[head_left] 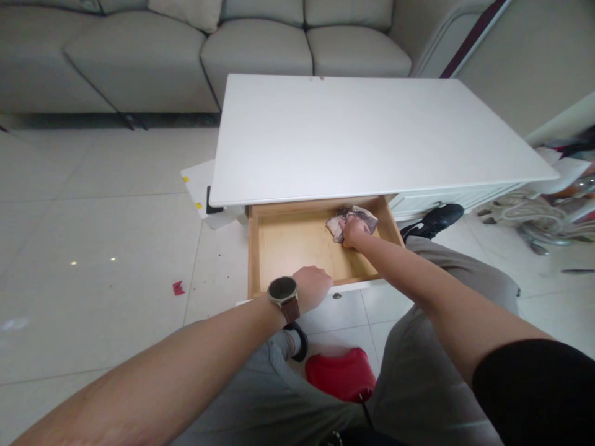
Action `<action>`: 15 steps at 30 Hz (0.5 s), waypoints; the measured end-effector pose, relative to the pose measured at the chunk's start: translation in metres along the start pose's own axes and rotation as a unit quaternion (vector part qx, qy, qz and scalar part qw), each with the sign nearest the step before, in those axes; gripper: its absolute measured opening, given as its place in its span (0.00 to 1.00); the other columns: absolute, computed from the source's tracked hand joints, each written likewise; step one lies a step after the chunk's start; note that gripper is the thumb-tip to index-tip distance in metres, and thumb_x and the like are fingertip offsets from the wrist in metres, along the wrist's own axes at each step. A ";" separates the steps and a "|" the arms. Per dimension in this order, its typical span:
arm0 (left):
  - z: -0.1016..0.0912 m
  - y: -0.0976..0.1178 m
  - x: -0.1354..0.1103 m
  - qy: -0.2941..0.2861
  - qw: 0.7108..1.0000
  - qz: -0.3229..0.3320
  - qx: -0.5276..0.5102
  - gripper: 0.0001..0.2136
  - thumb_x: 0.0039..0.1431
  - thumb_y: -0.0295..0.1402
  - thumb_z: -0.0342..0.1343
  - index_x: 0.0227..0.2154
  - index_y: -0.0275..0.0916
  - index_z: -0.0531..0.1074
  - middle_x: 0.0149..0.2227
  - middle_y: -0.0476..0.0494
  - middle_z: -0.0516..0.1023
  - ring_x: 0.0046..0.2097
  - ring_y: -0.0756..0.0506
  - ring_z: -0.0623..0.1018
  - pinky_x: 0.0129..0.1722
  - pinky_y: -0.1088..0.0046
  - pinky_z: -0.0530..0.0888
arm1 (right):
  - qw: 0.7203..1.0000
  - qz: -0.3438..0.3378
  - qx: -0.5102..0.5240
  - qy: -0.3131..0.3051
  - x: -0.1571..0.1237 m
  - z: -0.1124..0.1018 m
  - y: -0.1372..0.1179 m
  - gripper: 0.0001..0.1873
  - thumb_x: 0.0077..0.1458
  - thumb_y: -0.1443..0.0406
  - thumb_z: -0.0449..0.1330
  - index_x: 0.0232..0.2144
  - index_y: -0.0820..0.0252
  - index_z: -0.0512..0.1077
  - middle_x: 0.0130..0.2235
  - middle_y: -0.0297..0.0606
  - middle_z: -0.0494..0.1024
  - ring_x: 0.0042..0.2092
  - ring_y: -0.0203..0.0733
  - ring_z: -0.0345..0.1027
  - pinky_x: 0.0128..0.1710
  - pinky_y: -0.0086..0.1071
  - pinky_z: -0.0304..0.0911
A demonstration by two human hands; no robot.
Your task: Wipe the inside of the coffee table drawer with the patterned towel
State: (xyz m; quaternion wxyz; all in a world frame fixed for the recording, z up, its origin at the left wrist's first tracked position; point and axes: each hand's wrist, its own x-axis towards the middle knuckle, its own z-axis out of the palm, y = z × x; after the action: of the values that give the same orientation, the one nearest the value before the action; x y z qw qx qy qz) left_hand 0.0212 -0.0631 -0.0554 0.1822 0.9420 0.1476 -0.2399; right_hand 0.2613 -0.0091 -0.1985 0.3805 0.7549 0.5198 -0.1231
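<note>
A shallow wooden drawer is pulled out from the front of a white coffee table. Inside it, toward the right end, my right hand presses a crumpled, patterned grey-and-pinkish cloth against the bottom, fingers closed around it. My left hand, below a wristwatch, is curled over the drawer's front edge; its fingertips are hidden behind the knuckles. A small dark knob shows on the drawer front, just right of that hand.
A grey sofa stands behind the table. Between my legs is a red seat-like object. Tangled cables and hoses lie at right, a red scrap on the floor at left. A black shoe touches the table's front area.
</note>
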 end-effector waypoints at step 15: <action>0.019 0.008 0.009 0.055 0.998 -0.022 -0.011 0.11 0.66 0.25 0.55 0.41 0.33 0.83 0.41 0.31 0.85 0.46 0.38 0.85 0.43 0.67 0.80 | 0.981 -0.105 0.072 0.144 -0.019 0.034 0.043 0.35 0.65 0.53 0.58 0.68 0.58 0.57 0.65 0.65 0.60 0.58 0.66 0.66 0.54 0.51 0.65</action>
State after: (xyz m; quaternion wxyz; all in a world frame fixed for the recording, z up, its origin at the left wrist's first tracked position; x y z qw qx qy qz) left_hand 0.0237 -0.0760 -0.0732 0.1789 0.9483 0.1805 -0.1901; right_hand 0.2986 -0.0531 -0.1913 0.2310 0.7314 0.6354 -0.0893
